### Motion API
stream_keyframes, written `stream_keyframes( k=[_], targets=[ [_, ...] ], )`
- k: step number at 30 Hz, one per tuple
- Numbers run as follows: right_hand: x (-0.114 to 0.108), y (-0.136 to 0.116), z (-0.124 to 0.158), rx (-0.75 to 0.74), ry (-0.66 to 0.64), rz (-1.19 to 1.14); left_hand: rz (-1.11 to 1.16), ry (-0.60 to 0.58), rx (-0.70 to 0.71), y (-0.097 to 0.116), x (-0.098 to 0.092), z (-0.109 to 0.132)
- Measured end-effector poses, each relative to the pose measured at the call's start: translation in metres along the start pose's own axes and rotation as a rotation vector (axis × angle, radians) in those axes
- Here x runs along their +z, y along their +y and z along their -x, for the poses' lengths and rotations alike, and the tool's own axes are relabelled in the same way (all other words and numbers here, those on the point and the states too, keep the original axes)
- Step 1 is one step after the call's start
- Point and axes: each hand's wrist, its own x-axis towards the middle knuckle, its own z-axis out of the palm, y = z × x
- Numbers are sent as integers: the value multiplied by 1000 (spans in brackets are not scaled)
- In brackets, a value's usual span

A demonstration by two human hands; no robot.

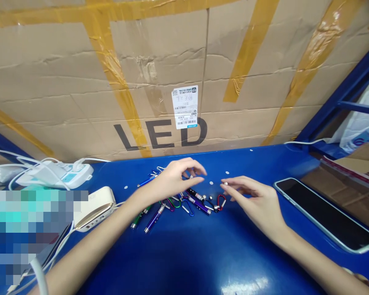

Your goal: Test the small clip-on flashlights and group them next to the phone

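Note:
Above a pile of small metal pen lights with carabiner clips, my left hand (180, 176) hovers with its thumb and fingers apart and nothing visible in them. Purple pen lights (199, 205) (154, 219), a green one (137, 220), a blue one (146, 180) and a black one (194, 194) lie in the pile. My right hand (253, 194) is just right of it, thumb and forefinger pinched on a tiny shiny silver piece (226, 184), too small to identify. Below those fingertips rests a red carabiner (221, 202). A blue carabiner (188, 207) lies farther left.
A taped cardboard box (160, 73) walls off the back of the blue table (184, 254). At right lies a phone (324, 213) beside an open carton (341, 188). A power strip (70, 176), a cream-coloured device (95, 209) and white cables crowd the left.

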Motion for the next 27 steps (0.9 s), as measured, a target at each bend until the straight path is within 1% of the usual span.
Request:
stream_keyframes(
  k=[1, 2, 3, 5, 7, 11, 14, 17, 19, 20, 21, 23, 25, 27],
  targets=[
    [-1, 0, 0, 0, 3, 16, -229, -67, 27, -4, -7, 0],
    [-1, -1, 0, -1, 6, 26, -416, -132, 5, -9, -13, 0],
    [-1, -2, 0, -5, 4, 30, -560, -172, -50, -15, -17, 0],
    [-1, -4, 1, -29, -5, 24, -632, -178, -94, -25, -17, 1],
    [-1, -6, 1, -72, -13, 9, -668, -164, -110, -35, -12, 2],
    [-1, -7, 0, -127, -14, 1, -702, -128, -78, -50, -1, -1],
    [-1, -4, -1, -138, -13, 32, -667, -72, -24, -54, -1, -2],
    [-1, -2, -3, -167, -28, 31, -576, -12, 16, -50, -4, 0],
    [-1, -2, -3, -221, -29, 44, -472, 2, 43, -41, -3, 2],
    [-2, -3, -3, -261, -24, 59, -309, 0, 62, -36, 0, 4],
    [-2, -4, -2, -307, -16, 75, -182, -34, 74, -30, 3, 6],
    [-3, -7, 0, -393, -16, 98, -44, -85, 75, -20, 10, 9],
    [-4, -8, 2, -448, -42, 105, 11, -140, 70, -12, 17, 11],
    [-4, -9, 3, -476, -76, 116, 14, -165, 69, -8, 21, 12]
  ],
)
